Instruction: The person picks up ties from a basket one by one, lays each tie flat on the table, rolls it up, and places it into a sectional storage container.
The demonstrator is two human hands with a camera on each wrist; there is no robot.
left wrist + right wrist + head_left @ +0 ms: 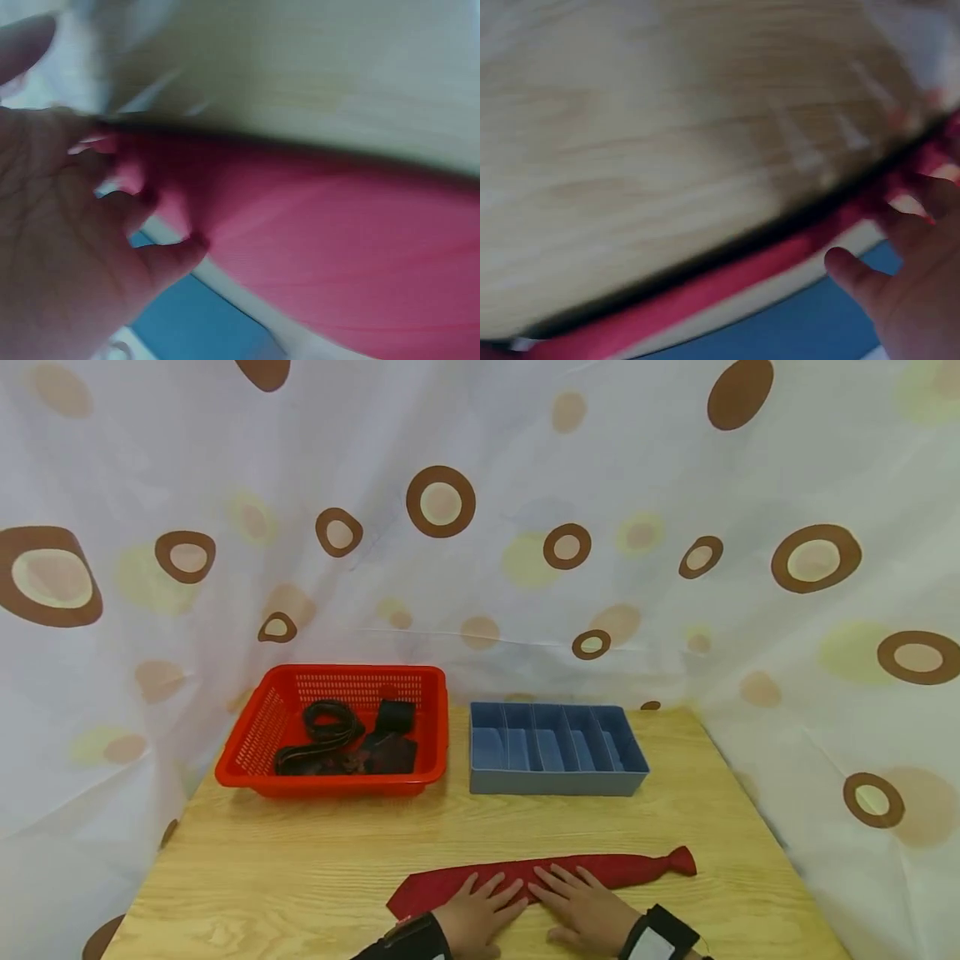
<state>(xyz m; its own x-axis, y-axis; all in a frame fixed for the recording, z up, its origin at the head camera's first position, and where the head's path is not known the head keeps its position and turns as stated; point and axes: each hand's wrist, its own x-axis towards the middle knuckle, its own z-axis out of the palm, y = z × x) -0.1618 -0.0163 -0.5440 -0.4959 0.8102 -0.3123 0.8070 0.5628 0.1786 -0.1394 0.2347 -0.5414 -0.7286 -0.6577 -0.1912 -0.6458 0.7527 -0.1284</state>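
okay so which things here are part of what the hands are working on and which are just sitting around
In hand:
red tie, flat on the table
left hand and right hand, both pressing on it

Lying about:
red basket holding dark belts
empty blue divided box

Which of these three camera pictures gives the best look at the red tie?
The head view: it shows the whole red tie lying flat across the wooden table, with the left hand and right hand resting on it. The left wrist view shows only a blurred stretch of red cloth; the right wrist view shows just a thin blurred strip.
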